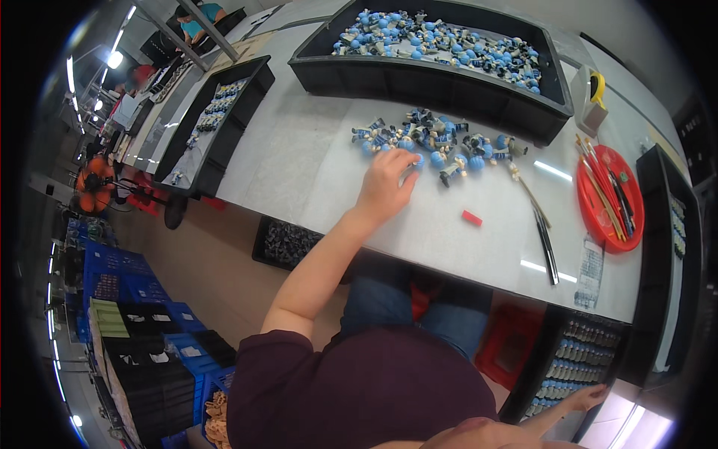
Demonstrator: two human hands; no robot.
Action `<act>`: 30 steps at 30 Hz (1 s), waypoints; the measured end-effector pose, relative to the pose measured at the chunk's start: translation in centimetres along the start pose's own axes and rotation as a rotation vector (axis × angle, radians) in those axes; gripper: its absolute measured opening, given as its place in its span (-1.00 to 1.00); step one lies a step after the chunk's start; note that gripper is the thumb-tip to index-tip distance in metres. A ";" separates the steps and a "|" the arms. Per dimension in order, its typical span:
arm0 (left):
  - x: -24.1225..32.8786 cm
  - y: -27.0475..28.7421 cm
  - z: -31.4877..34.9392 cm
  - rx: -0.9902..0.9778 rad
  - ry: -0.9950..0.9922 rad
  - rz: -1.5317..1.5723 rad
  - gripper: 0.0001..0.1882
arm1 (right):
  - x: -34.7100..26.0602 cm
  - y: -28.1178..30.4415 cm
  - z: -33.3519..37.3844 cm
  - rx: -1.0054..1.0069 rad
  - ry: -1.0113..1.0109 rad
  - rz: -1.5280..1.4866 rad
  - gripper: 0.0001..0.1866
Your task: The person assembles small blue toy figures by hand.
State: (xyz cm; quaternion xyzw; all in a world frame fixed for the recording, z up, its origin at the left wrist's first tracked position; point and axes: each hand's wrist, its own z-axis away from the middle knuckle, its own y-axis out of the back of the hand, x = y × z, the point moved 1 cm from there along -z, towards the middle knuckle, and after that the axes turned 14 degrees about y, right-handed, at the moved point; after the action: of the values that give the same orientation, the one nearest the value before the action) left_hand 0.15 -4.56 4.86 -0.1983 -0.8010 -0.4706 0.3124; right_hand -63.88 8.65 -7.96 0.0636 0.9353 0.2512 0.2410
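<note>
Small figurines (437, 138) with round blue heads and striped bodies lie in a loose heap on the white table. My left hand (389, 176) reaches to the heap's near left side. Its fingertips touch a blue head (418, 159), and the thumb stays apart from the fingers, so the hand is open. Low on the right, my right hand (585, 398) is at the edge of a black tray (609, 352) holding rows of similar figurines. Its fingers look extended, with nothing visible in them.
A large black bin (426, 84) of figurines stands behind the heap. Right of it are a tape dispenser (594, 105), a red dish (634, 176) of brushes, and a black-handled brush (548, 254). A red block (472, 218) lies nearer me. Another black tray (247, 101) stands left.
</note>
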 end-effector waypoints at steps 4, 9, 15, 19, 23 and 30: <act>-2.1 -0.7 -1.6 -0.006 -0.075 -0.308 -0.70 | -16.5 -1.4 -1.3 0.053 0.135 -0.550 -0.77; -2.6 -0.9 -1.3 0.016 -0.101 -0.228 -0.71 | -31.3 -3.4 3.4 -0.216 0.327 -1.179 -0.84; -1.1 -1.0 2.3 -0.163 0.288 0.532 -0.66 | -47.1 -3.7 8.1 -0.864 0.352 -1.442 -0.65; -0.1 -1.4 4.2 -0.295 0.386 0.885 -0.65 | -50.2 -5.0 10.6 -0.961 0.309 -1.523 -0.53; -2.0 -0.6 4.1 -0.342 0.487 1.032 -0.68 | -50.2 -5.5 11.4 -1.106 -0.080 -1.762 -0.63; -2.7 -1.8 4.4 -0.386 0.611 1.303 -0.68 | -50.2 -6.3 12.6 -1.301 -0.297 -1.870 -0.65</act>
State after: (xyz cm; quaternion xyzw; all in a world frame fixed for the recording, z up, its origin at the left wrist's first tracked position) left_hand -0.34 -1.59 0.27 -0.5445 -0.3017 -0.3565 0.6967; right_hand -13.82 -3.33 0.32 -0.7633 0.2724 0.3997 0.4282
